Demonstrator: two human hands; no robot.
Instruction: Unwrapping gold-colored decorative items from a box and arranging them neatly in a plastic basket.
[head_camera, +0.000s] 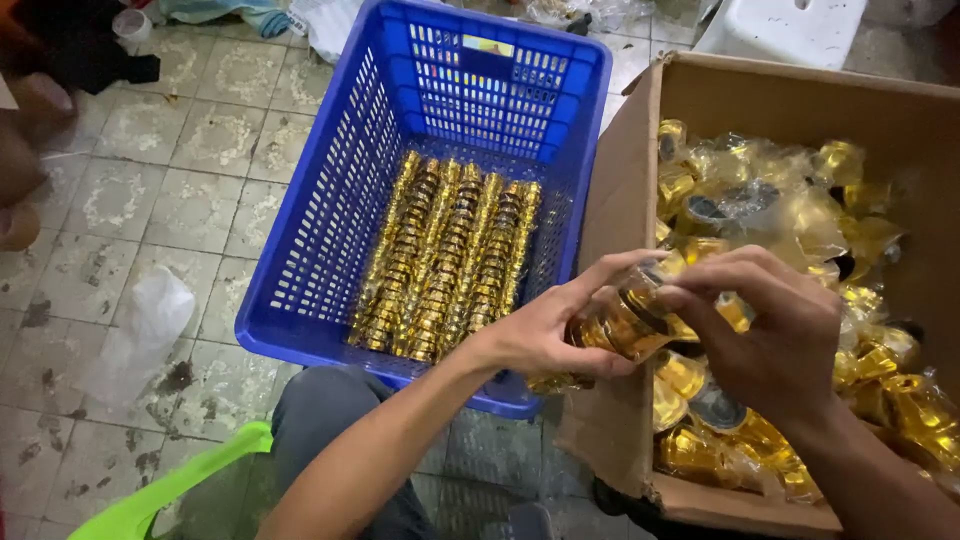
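Observation:
My left hand grips a short stack of shiny gold caps over the near left corner of a cardboard box. My right hand meets it from the right, fingertips pinching the top cap of the stack. The box is filled with loose gold caps, many in clear plastic wrap. To the left, a blue plastic basket holds several long rows of nested gold caps lying side by side on its bottom.
The basket and box stand on a stained tiled floor. A clear plastic bag lies left of the basket. A green plastic seat edge and my knee are at the bottom. A white tub stands at the back.

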